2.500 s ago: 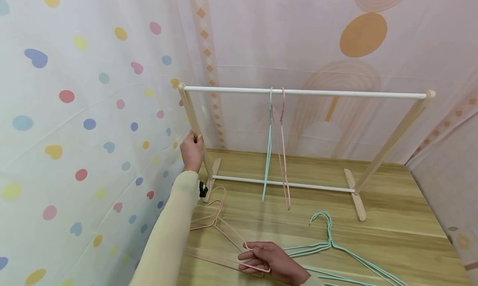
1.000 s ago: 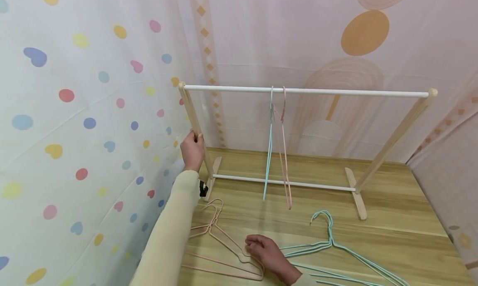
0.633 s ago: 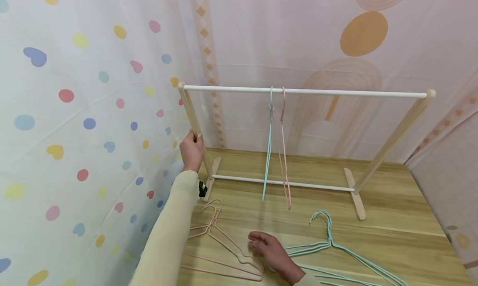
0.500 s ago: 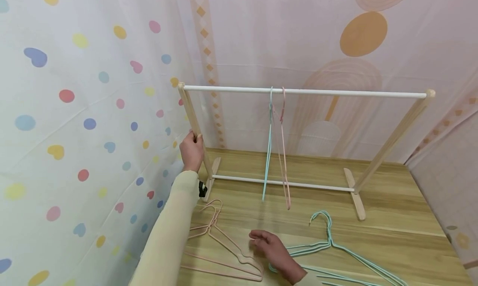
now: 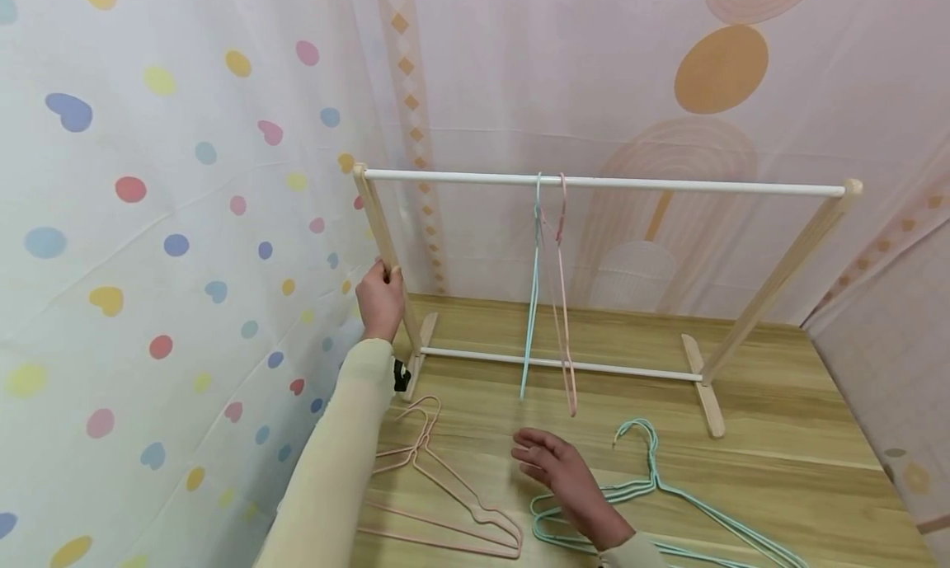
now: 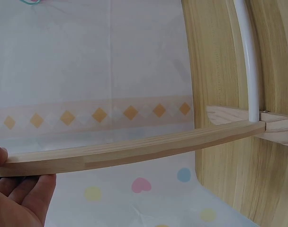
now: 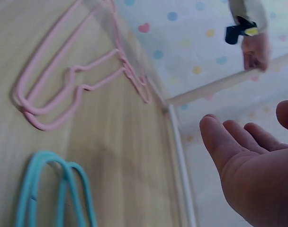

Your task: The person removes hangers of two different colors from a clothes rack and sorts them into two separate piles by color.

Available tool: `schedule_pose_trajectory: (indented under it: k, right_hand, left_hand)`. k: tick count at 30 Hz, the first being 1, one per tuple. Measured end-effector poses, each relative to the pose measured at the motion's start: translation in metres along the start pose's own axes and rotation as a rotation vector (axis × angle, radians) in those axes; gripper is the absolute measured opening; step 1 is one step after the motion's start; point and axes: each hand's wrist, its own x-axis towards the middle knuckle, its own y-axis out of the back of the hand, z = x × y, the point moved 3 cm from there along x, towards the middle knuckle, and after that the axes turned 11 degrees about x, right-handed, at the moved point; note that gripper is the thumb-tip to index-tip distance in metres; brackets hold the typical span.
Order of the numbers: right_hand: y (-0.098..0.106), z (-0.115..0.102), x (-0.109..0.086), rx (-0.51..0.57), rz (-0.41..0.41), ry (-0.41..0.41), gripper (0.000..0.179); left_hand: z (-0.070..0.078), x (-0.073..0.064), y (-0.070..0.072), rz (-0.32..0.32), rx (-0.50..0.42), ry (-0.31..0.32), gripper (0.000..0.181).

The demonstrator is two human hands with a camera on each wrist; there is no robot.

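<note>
My left hand (image 5: 381, 304) grips the left wooden post (image 5: 379, 222) of a small clothes rack. In the left wrist view the thumb and fingers lie on either side of that post. My right hand (image 5: 571, 481) is held above the table with its fingers extended and nothing in them. To its left lie pink clothes hangers (image 5: 424, 443), overlapping; teal hangers (image 5: 654, 479) lie stacked beneath and to the right of it. From the rack's white top bar (image 5: 690, 186) hang a light-blue hanger (image 5: 533, 304) and a pink hanger (image 5: 563, 304), side by side near the middle.
The rack's lower white bar (image 5: 631, 371) and right foot (image 5: 703, 387) stand on the wood-grain table (image 5: 801, 469). A dotted curtain (image 5: 208, 246) closes in the left side, and a pinkish patterned curtain (image 5: 505, 73) hangs behind.
My right hand held the end of a pink hanger, let go of it on the table, then moved right and away from me over the teal hangers. The left hand kept its grip on the post.
</note>
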Motion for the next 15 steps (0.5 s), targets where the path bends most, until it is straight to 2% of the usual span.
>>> schedule_pose_trajectory:
  k: [11,15]
  right_hand:
    - [0.017,-0.041,0.001,0.075,0.178,0.121,0.04]
    - [0.019,-0.058,0.0,0.123,0.209,0.16,0.039]
  left_hand:
    - [0.0,0.001,0.0,-0.001,-0.004,-0.006,0.028]
    - [0.0,0.001,0.0,0.002,-0.009,-0.006,0.03]
